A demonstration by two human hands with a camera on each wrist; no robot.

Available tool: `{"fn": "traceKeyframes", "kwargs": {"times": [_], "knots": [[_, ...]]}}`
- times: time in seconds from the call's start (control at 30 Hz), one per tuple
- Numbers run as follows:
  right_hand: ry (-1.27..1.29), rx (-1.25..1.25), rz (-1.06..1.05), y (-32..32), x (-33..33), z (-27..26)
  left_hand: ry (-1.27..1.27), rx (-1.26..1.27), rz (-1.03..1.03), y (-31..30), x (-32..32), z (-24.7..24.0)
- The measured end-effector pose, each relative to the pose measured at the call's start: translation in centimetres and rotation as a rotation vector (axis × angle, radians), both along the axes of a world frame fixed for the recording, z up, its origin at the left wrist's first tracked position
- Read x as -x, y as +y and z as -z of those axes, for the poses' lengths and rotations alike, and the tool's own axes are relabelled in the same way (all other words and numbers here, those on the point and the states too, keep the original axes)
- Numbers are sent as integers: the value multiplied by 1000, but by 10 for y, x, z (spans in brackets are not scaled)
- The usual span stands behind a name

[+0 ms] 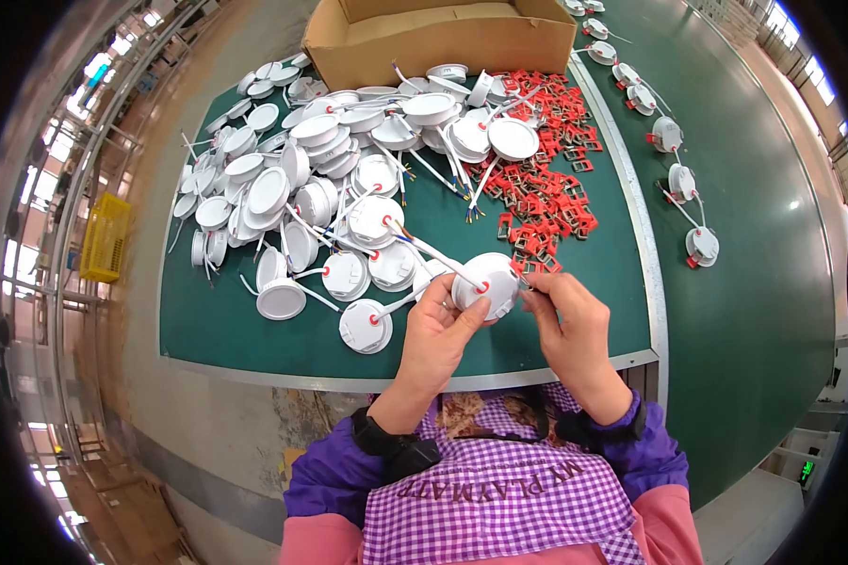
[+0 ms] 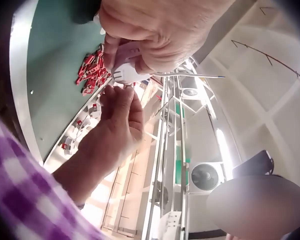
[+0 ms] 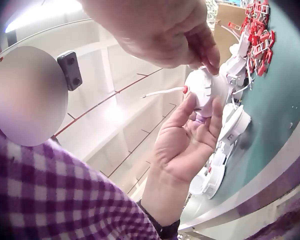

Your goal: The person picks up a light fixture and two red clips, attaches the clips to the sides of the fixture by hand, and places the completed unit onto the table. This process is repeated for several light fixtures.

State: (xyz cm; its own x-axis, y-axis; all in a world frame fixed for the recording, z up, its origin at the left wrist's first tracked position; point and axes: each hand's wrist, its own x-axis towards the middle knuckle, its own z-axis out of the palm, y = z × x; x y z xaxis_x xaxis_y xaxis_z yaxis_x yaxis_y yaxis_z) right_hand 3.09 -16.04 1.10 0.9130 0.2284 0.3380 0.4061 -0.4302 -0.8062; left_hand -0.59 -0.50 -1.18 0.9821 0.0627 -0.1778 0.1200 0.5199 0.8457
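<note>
My left hand (image 1: 436,330) grips a round white downlight (image 1: 485,285) by its rim, thumb on its back face. A white cable leaves the downlight through a red grommet (image 3: 185,89). At the light's right edge, my right hand (image 1: 575,325) pinches a small red clip (image 1: 516,268) between thumb and forefinger; the fingers partly hide it. In the left wrist view the fingertips of the right hand (image 2: 117,125) meet the edge of the light. Just left of the hands, another downlight (image 1: 365,327) lies on the green table.
A heap of white downlights (image 1: 269,193) with cables covers the table's left and middle. Beside it lies a pile of red clips (image 1: 546,207). An open cardboard box (image 1: 443,47) stands behind. On the right, a green belt (image 1: 754,273) carries a line of downlights (image 1: 701,247).
</note>
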Motion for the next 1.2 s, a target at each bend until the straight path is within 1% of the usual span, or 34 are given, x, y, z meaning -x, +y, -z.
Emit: {"fn": "traceKeyframes", "kwargs": {"times": [0.03, 0.07, 0.13, 0.3, 0.43, 0.5, 0.57, 0.6, 0.67, 0.7, 0.73, 0.8, 0.83, 1.0, 1.07, 1.13, 1.2], "knots": [[-18, 20, -7, 2, 2, -1, -52, -37, -11, -1, 0, 1], [-37, 40, -11, 3, 4, -1, -50, -34, -14, -2, 1, 2], [-26, 46, -9, 4, 6, -1, -104, -115, -5, -4, 0, 6], [-31, 88, -9, 1, 5, 2, -143, -201, 14, -4, 0, 14], [-1, 23, -25, 1, 5, 3, -174, -292, 93, 3, 1, 12], [29, -2, -28, -1, 4, 5, -150, -281, 119, 6, 4, 11], [234, -217, -21, -6, 4, 9, -129, -267, 149, 10, 7, 9], [232, -215, -20, -8, 5, 6, -122, -231, 168, 11, 10, 8], [679, -524, -84, -13, 9, -3, -115, -193, 189, 10, 14, 8], [763, -494, -141, -18, 10, -7, -111, -154, 187, 9, 15, 7], [763, -494, -133, -20, 12, -5, -107, -114, 188, 7, 17, 6], [739, -402, -141, -20, 18, 1, -82, -102, 199, 6, 18, 1], [732, -454, -101, -17, 21, -3, -47, -109, 216, 7, 19, 1], [805, -460, -85, -17, 25, 5, 39, -132, 264, 11, 26, 5], [848, -419, -151, -18, 18, 10, 52, -109, 256, 11, 25, 9], [820, -397, -190, -21, 14, 16, 65, -86, 246, 11, 24, 10], [790, -369, -233, -25, 5, 20, 47, -144, 229, 13, 21, 10]]}}
